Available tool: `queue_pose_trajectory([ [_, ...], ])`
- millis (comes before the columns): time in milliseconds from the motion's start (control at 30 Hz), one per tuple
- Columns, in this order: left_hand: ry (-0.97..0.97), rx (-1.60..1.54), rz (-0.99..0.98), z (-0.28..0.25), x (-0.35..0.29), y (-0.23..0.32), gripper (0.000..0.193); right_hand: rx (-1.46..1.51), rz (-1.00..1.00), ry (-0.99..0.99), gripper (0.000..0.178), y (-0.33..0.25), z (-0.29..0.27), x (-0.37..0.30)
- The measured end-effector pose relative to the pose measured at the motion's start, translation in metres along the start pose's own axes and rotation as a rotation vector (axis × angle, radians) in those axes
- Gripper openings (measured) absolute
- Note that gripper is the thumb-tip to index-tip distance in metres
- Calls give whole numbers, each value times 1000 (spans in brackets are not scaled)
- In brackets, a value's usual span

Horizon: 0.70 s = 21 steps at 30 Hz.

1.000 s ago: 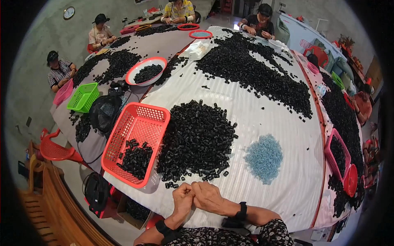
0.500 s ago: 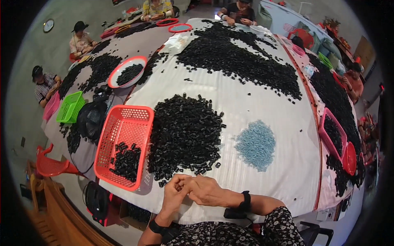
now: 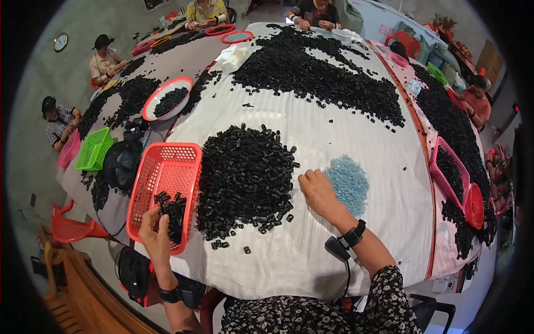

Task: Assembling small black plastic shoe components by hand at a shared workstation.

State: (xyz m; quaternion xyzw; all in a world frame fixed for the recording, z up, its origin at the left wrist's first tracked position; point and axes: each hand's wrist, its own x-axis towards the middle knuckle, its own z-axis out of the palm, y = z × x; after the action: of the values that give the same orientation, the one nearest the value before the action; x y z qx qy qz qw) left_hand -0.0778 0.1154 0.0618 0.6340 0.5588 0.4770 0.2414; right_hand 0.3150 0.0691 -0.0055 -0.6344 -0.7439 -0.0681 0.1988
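Note:
My left hand (image 3: 154, 236) is over the near edge of a red plastic basket (image 3: 133, 214), thumb and fingers apart. Inside the basket lie small black plastic pieces (image 3: 177, 220), short and tube-like. My right hand (image 3: 319, 191) is low over the white cloth, fingers bent and drawn together; what they hold, if anything, is hidden. It sits between a big heap of black pieces (image 3: 245, 178) on its left and a smaller heap of thin, pale blue, clear-looking pieces (image 3: 349, 181) on its right. A few black pieces lie loose at the heap's near edge.
A long spread of black pieces (image 3: 322, 72) covers the table's far part. A red-rimmed white basin (image 3: 149, 106) and a green basket (image 3: 94, 149) stand at the left. A pink basket (image 3: 442, 161) and red tray (image 3: 474, 203) are at the right. Several people work around the tables.
My hands were together at the heap's near edge. They have parted: the left went to the red basket, the right moved forward and right, beside the blue heap.

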Motion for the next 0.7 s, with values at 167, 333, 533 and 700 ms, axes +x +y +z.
queue_pose_trajectory([
  [167,157,245,183,3,-12,15,26,164,-44,-26,12,-23,7,-2],
  [333,-231,112,272,41,-62,30,11,199,-49,-72,15,-35,3,-3],
  [533,-522,208,434,73,-101,12,20,108,-123,-101,13,-30,12,-3],
  [700,-599,358,611,91,-114,-2,25,177,-17,-139,9,-29,14,-12],
])
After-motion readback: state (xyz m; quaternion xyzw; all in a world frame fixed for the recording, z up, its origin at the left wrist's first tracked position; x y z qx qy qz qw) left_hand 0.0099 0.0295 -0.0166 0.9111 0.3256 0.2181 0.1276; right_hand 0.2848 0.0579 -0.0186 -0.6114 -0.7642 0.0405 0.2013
